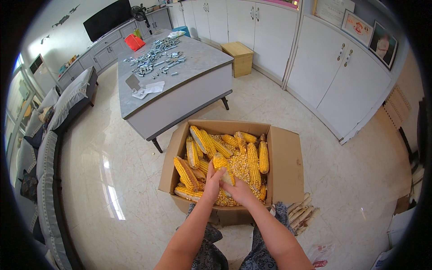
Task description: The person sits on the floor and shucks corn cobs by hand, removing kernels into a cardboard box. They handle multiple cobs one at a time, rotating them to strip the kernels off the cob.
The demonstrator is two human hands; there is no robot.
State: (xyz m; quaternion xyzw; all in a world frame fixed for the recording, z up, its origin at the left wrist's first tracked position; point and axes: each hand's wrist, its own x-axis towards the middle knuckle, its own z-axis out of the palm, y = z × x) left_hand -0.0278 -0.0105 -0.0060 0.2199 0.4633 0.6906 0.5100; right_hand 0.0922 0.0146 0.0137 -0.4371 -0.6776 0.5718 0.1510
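Both my hands are closed round one yellow corn cob [222, 164], held above an open cardboard box [288, 164]. My left hand [212, 181] grips its left side, and my right hand [239, 191] wraps its lower right part. Part of the cob looks pale, with kernels gone. Below lie loose corn kernels [240, 168] and several more whole cobs, among them an upright-lying cob [254, 166] at the right and another cob [186, 173] at the left wall. My palms hide the lower end of the held cob.
Bare, pale cobs [302, 213] lie piled on the floor right of the box. Beyond the box stands a grey table [198, 58] with many small metal pieces [157, 56], papers [148, 90] and a red bag [134, 42]. A wooden stool [238, 58] and white cabinets [337, 81] stand behind; a sofa [47, 180] runs along the left.
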